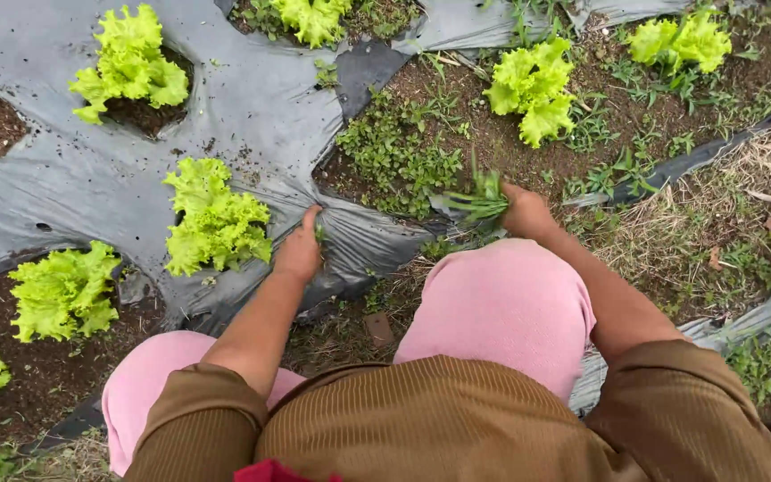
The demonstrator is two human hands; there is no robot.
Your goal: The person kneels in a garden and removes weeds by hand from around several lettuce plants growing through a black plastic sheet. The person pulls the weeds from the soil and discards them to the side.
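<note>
The weeds [479, 203] clamped in the right hand [526, 212] should be drawn out low (left hand [301, 250] pinching the plastic mulch [252, 107]), lettuce [216, 219] spared.

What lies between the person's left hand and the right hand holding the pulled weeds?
In the head view, between the left hand and right hand gripping a weed bunch lie crumpled grey plastic mulch and a weed patch.

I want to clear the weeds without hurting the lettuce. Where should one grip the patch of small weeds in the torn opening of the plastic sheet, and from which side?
Grip the small weeds low, at the stem bases near the soil, probably coming from the near side, where the right hand already holds a weed bunch. They grow low and dense, and the lettuce stands behind.
</note>
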